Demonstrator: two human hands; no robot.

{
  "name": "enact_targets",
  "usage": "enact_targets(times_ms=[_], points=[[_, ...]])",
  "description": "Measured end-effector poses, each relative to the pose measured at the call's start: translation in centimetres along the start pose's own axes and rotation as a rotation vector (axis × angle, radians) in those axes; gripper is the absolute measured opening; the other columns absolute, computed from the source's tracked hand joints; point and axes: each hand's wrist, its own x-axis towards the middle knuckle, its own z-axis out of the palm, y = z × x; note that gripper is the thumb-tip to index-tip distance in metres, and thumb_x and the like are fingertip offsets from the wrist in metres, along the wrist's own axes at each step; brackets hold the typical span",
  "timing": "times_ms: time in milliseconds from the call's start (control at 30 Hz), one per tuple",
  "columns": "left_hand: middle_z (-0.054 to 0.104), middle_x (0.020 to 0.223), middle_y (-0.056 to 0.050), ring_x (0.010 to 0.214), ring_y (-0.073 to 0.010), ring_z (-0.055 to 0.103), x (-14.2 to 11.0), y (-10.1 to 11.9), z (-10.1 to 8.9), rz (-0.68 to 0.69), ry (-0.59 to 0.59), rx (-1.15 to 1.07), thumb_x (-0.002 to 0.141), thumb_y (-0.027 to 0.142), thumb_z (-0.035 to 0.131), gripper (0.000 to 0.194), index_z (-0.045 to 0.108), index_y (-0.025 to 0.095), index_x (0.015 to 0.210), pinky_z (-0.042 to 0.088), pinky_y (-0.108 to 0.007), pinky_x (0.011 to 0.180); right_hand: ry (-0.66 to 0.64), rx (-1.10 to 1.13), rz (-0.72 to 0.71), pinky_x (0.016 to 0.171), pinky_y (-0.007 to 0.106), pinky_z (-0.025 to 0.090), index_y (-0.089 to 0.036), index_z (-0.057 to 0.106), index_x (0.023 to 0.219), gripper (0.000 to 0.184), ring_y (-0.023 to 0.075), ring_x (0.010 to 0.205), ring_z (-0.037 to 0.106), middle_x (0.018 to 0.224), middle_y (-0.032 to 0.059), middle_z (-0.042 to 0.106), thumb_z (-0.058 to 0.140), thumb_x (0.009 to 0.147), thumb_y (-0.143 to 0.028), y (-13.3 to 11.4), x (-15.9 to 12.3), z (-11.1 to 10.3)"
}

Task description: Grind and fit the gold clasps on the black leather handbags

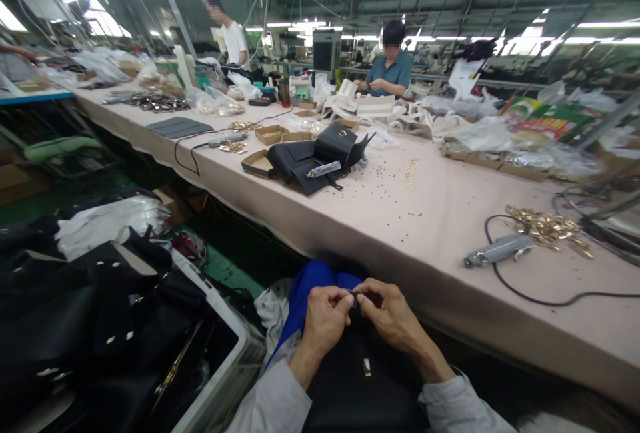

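Note:
A black leather bag (360, 386) with a small gold clasp lies on my lap, below the table edge. My left hand (325, 320) and my right hand (393, 316) meet above its top edge. Both pinch a small dark part (354, 300) of the bag between thumb and fingers; I cannot make out exactly what that part is. Both hands are closed.
A long beige table (425, 213) carries an electric screwdriver (497, 250) with a black cord, gold hardware (547, 226), black bags (320, 156), small boxes and scattered screws. A crate of black bags (100, 340) stands at my left. Two other people work at the far end.

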Motion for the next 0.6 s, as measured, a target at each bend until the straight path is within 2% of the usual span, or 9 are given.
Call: enact_targets(times_ms=[300, 500, 600], points=[[0.058, 0.048, -0.002, 0.047, -0.0151, 0.048, 0.0, -0.2, 0.7, 0.034, 0.055, 0.124, 0.083, 0.029, 0.062, 0.025, 0.075, 0.016, 0.066, 0.03, -0.027, 0.052, 0.088, -0.005, 0.03, 0.061, 0.028, 0.039, -0.016, 0.072, 0.084, 0.024, 0.0155, 0.064, 0.052, 0.073, 0.0024, 0.066, 0.058, 0.092, -0.034, -0.1, 0.1, 1.4], [0.059, 0.052, -0.002, 0.049, -0.0139, 0.046, 0.1, -0.6, 0.6, 0.047, 0.065, 0.143, 0.083, 0.029, 0.064, 0.025, 0.076, 0.016, 0.064, 0.03, -0.027, 0.053, -0.001, 0.088, 0.122, 0.055, 0.027, 0.038, -0.013, 0.075, 0.084, 0.039, 0.0149, 0.058, 0.052, 0.065, 0.0025, 0.065, 0.063, 0.094, -0.049, 0.7, 0.2, 1.0], [0.059, 0.051, -0.002, 0.049, -0.0137, 0.046, 0.2, -1.0, 0.7, 0.01, 0.083, 0.122, 0.08, 0.027, 0.065, 0.023, 0.076, 0.015, 0.064, 0.032, -0.026, 0.052, -0.041, 0.157, 0.125, 0.057, 0.027, 0.041, -0.013, 0.077, 0.094, 0.041, 0.016, 0.06, 0.057, 0.068, 0.0038, 0.068, 0.063, 0.095, -0.051, 1.2, 0.2, 0.7]])
